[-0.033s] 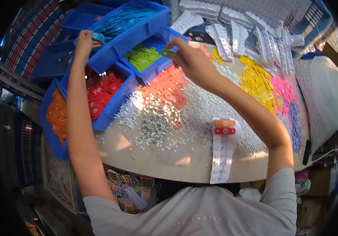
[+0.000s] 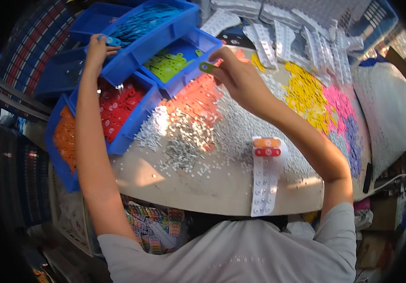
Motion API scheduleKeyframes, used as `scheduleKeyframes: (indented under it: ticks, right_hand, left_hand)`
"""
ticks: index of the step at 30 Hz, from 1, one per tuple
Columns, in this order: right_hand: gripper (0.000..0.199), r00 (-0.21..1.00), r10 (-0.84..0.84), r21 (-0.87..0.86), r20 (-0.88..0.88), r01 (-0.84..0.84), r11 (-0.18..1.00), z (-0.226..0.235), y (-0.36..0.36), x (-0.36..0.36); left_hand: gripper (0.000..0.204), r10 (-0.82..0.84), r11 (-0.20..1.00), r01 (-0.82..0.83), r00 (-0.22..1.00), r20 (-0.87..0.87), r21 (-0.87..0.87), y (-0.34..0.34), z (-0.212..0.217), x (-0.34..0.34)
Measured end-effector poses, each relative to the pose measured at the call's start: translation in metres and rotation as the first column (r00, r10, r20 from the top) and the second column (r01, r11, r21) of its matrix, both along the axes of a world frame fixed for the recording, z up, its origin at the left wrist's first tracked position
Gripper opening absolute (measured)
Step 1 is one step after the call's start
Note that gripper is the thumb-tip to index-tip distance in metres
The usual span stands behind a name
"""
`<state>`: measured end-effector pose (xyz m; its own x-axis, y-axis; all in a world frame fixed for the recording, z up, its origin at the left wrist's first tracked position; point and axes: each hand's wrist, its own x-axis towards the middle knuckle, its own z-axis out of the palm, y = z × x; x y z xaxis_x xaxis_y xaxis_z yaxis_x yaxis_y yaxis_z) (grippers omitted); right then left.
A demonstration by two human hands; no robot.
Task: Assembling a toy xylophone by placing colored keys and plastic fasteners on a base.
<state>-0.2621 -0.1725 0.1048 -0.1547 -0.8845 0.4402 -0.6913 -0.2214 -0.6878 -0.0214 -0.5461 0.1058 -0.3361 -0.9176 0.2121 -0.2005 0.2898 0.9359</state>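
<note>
My left hand (image 2: 97, 55) is closed at the blue tray (image 2: 149, 51), pinching a flat blue plastic strip (image 2: 109, 40) beside several loose blue strips (image 2: 147, 23). My right hand (image 2: 241, 81) holds a green strip (image 2: 207, 68) by one end, just right of the bin with green strips (image 2: 166, 66). On the table in front of me lies a white pegged holder (image 2: 263, 188). One orange strip (image 2: 266, 142) and one red strip (image 2: 268, 152) sit across its far end; bare pegs run down the rest.
Bins of red strips (image 2: 118, 111) and orange strips (image 2: 65, 137) stand at left. Heaps of coral strips (image 2: 196, 101), metal pins (image 2: 184, 153), white bits (image 2: 245, 118), yellow (image 2: 304, 94), pink and purple strips cover the table. White holders (image 2: 262, 45) lie at the back; a bulging bag (image 2: 387, 113) stands right.
My right hand has drawn the green strip slightly right and toward me, away from its bin. The blue strip in my left hand shows more fully. The whole view has shifted a little.
</note>
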Motion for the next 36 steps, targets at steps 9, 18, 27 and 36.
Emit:
scheduleKeyframes:
  ticks: [9,18,27,36]
  right_hand:
    - [0.005,0.969,-0.246,0.359,-0.006,0.232,0.904,-0.021,0.217,0.005]
    - [0.011,0.962,-0.15,0.261,-0.227,0.209,0.942,-0.07,0.242,0.017]
    - [0.022,0.964,-0.218,0.205,-0.15,0.246,0.947,-0.1,0.242,0.022]
    - [0.071,0.846,-0.522,0.184,-0.111,0.534,0.826,-0.117,0.245,0.036]
  left_hand:
    - [0.049,0.08,0.994,-0.087,0.992,-0.097,-0.068,0.029,0.009,0.003]
    - [0.04,-0.548,0.809,0.556,0.831,-0.096,0.19,0.324,-0.031,-0.042]
    - [0.012,-0.739,0.662,0.672,0.66,0.137,0.332,0.425,-0.072,-0.075]
    - [0.011,-0.626,0.723,0.685,0.703,0.336,-0.086,0.449,-0.093,-0.105]
